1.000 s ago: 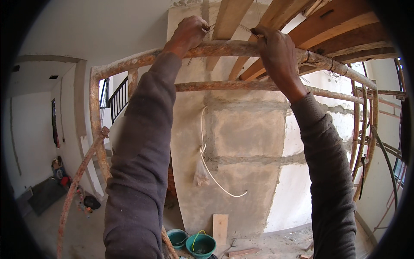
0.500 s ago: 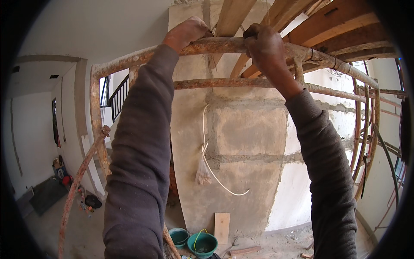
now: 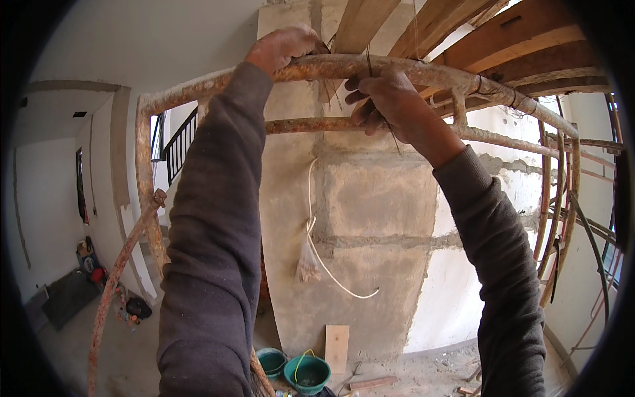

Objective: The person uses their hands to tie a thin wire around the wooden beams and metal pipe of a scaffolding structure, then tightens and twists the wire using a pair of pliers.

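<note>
- Across the left-to-right rusty pipe (image 3: 311, 68): dark wire (image 3: 369, 63) is draped, right hand (image 3: 389, 98) nearer, below.
- Right hand: half curled; hold unclear.
- Left hand (image 3: 284, 49): hold cannot be told.

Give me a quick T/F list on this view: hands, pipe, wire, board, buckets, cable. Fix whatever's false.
1. The left hand is at the top pipe. True.
2. Both hands wear gloves. False: the left hand and the right hand are bare.
3. A thin dark wire crosses the top pipe near the right hand. True.
4. The pale board lies flat on the floor. False: the board stands upright by the wall.
5. The buckets are red. False: the buckets are green.
6. A white cable hangs along the wall. True.
</note>
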Available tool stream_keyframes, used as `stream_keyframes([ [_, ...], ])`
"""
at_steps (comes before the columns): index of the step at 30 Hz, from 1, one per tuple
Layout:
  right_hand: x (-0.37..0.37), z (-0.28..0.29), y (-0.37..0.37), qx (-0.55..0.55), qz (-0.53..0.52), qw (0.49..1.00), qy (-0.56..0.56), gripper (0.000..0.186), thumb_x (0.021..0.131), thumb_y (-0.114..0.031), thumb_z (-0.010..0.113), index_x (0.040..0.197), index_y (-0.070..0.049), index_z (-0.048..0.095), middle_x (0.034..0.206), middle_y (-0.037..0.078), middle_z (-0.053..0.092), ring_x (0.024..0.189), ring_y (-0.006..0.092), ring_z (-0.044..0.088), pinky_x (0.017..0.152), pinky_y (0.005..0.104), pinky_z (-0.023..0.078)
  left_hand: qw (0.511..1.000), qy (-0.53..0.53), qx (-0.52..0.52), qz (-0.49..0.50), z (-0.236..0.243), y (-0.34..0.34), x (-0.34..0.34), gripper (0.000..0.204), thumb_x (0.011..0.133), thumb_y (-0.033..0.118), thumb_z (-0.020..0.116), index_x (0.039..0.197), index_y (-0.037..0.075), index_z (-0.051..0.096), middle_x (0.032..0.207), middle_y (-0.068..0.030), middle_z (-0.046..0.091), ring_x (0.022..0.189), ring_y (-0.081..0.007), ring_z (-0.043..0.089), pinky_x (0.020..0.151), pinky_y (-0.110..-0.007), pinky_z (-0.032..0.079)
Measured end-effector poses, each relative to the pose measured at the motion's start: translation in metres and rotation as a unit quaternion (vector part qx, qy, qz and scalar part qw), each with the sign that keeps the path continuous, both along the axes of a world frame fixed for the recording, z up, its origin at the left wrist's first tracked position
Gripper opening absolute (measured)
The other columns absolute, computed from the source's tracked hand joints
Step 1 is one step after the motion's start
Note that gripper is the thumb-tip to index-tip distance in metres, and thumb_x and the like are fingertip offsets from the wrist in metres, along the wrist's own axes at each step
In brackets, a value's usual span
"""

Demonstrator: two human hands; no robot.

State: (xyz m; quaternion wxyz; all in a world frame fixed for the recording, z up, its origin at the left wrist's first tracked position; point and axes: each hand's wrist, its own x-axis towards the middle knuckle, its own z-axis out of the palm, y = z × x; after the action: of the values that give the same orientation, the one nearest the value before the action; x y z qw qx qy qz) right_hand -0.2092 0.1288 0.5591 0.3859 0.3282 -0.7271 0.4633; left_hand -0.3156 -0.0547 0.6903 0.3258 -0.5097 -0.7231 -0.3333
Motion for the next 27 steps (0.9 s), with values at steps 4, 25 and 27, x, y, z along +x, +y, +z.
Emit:
stream_keyframes([
  [4,0.006,-0.001,-0.015,-0.025,0.023,0.995,-0.098,0.037,0.097,-0.01,0.039,0.125,0.015,0.042,0.106,0.027,0.061,0.066,0.0265,0.07,0.047,0.0283,0.059,0.999,-0.039,-0.009,0.007,0.0,-0.003,-0.005,0.028,0.091,0.015,0.058,0.104,-0.008,0.067,0.093,-0.0135,0.069,0.075,-0.0188,0.068,0.065,-0.029,0.057],
  [25,-0.015,0.0,-0.009,-0.128,0.157,0.971,-0.127,0.029,0.1,-0.007,0.039,0.118,0.014,0.051,0.101,0.023,0.065,0.062,0.0184,0.059,0.049,0.0293,0.052,0.819,0.544,0.156,0.097,-0.087,-0.001,0.027,0.019,0.082,0.002,0.058,0.097,0.008,0.069,0.103,-0.0075,0.064,0.091,-0.0287,0.065,0.075,-0.041,0.053],
  [27,-0.021,0.001,-0.006,-0.142,0.179,0.966,-0.121,0.026,0.099,-0.011,0.044,0.108,0.011,0.055,0.089,0.02,0.067,0.059,0.0214,0.062,0.044,0.0305,0.053,0.797,0.58,0.115,0.12,-0.102,-0.006,0.033,0.02,0.08,0.001,0.059,0.096,0.008,0.068,0.103,-0.0059,0.061,0.089,-0.0275,0.065,0.073,-0.04,0.053],
])
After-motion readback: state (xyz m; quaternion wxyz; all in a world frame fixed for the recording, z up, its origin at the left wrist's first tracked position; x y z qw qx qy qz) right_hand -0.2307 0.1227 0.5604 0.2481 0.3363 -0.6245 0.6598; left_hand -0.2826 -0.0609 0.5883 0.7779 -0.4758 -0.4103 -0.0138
